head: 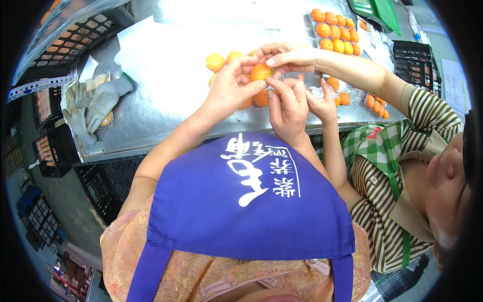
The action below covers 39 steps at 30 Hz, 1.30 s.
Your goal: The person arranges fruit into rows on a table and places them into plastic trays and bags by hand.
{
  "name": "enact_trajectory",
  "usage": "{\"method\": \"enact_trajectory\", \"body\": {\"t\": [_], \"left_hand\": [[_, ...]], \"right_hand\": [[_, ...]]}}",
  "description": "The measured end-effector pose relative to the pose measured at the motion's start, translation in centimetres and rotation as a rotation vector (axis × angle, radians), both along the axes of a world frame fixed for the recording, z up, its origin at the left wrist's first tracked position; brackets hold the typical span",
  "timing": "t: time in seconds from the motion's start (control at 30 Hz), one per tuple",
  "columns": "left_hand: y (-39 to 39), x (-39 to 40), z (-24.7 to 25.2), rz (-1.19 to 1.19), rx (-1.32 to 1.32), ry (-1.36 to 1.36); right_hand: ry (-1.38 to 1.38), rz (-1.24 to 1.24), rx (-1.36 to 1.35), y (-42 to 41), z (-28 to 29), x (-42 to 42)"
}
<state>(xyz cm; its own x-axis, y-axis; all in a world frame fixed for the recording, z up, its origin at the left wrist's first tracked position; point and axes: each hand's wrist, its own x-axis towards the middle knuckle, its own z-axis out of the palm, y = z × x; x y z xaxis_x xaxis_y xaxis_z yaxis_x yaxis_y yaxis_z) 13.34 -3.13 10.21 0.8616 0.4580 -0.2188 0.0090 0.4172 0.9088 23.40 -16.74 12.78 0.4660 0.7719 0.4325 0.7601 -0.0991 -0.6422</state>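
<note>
An orange persimmon-like fruit [260, 71] is held above the metal table by my left hand [234, 83], its fingers and thumb around the fruit's left side. My right hand [289, 109] has its thumb and forefinger pinched at the lower right of the same fruit, by its green calyx; whether something small is between them cannot be told. A co-worker's hand reaches in from the right and touches or nearly touches the fruit's top. More orange fruits [215, 62] lie behind and under my hands, partly hidden.
The co-worker stands close at my right, the other hand holding something white. Packed fruits [334, 32] sit at the table's back right. Grey gloves [102, 100] lie on the metal table [151, 128] at left, near a black crate [81, 37]. A green container [379, 15] is at the far right.
</note>
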Motion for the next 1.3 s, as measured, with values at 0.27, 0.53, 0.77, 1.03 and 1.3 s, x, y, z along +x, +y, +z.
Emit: {"method": "enact_trajectory", "body": {"t": [0.27,0.53,0.77,1.03,1.3], "left_hand": [[-0.3,0.6,-0.3,0.073,0.095,-0.034],[-0.5,1.4,0.8,0.15,0.184,-0.035],[4.5,-2.2,-1.7,0.368,0.492,0.112],[7.6,-5.1,-3.5,0.147,1.113,0.282],[6.2,-3.6,-5.3,0.054,1.195,0.389]], "right_hand": [[0.075,-0.024,0.029,-0.2,-1.1,0.3],[0.098,-0.002,0.057,-0.5,-1.2,1.0],[0.183,0.009,0.037,-0.1,-0.9,0.3],[0.165,0.108,-0.087,0.2,-2.4,-0.2],[0.046,0.084,-0.167,1.5,-3.7,0.4]]}}
